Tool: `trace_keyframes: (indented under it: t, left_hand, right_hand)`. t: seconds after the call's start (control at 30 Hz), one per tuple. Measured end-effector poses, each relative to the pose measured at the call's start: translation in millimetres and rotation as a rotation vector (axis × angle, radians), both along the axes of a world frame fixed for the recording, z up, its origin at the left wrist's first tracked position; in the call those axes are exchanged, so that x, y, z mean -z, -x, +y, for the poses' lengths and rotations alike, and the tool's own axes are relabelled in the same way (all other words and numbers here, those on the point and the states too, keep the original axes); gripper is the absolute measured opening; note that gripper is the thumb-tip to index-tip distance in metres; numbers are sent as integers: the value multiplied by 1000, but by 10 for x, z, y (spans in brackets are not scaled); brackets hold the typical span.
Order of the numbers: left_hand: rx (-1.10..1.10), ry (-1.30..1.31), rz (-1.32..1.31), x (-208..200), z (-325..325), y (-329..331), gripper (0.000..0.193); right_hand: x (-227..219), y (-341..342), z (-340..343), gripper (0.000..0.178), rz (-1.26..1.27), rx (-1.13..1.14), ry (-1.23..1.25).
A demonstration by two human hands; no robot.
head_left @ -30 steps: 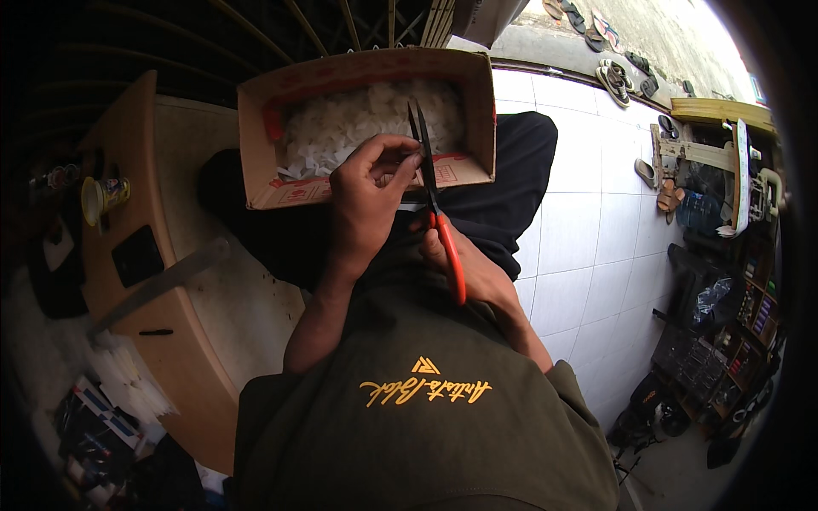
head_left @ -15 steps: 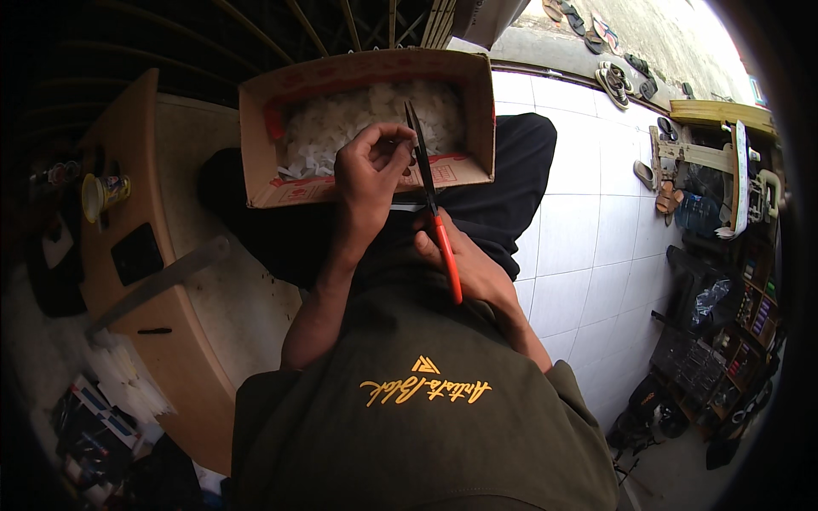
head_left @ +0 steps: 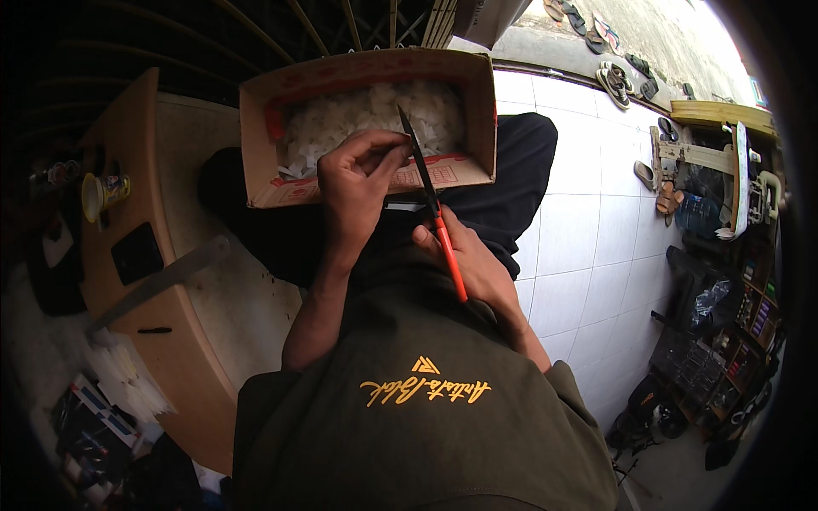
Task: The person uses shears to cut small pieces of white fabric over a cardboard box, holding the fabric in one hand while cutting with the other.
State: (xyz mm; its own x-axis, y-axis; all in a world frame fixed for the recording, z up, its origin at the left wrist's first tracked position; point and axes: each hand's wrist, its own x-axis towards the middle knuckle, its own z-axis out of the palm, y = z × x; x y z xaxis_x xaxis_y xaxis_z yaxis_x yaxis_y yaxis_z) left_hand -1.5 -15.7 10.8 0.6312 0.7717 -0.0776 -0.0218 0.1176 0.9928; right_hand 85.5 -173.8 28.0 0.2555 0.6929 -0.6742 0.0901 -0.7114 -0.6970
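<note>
My right hand (head_left: 477, 264) is closed round the red handles of a pair of scissors (head_left: 426, 175). Their dark blades point up and slightly left, nearly together. Beside the blades my left hand (head_left: 354, 187) has its thumb and fingertips pinched together; whatever lies between them is too small and hidden to make out. Both hands are at the near side of a cardboard box (head_left: 358, 194) with red print. Inside it is a heap of small white translucent cut pieces (head_left: 375, 111), with the scissor tips over it.
The box rests by my dark-trousered legs (head_left: 528, 162). At left stands a wooden table (head_left: 196, 341) bearing a yellow tub (head_left: 104, 196), a flat black object (head_left: 136, 254) and a long grey strip (head_left: 162, 281). White floor tiles (head_left: 567, 221) and crowded shelves (head_left: 758, 315) lie to the right.
My left hand has shifted a little left and down, away from the scissors. The blades have drawn together and their tips tilt slightly further left.
</note>
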Motion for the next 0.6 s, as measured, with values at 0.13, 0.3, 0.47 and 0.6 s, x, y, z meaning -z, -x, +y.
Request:
trace_keyframes:
  t: [0.13, 0.3, 0.47, 0.6]
  left_hand:
    - [-8, -6, -24, 35, 3, 0, 14]
    - [-19, 96, -38, -8, -19, 2, 12]
    - [-18, 67, 14, 0, -28, -33, 12]
    - [-19, 135, -20, 88, -6, -26, 10]
  right_hand:
    - [21, 5, -2, 76, 2, 12, 4]
    - [1, 6, 8, 74, 0, 10, 17]
    - [-3, 5, 5, 76, -17, 5, 35]
    - [-56, -17, -17, 84, -80, -42, 3]
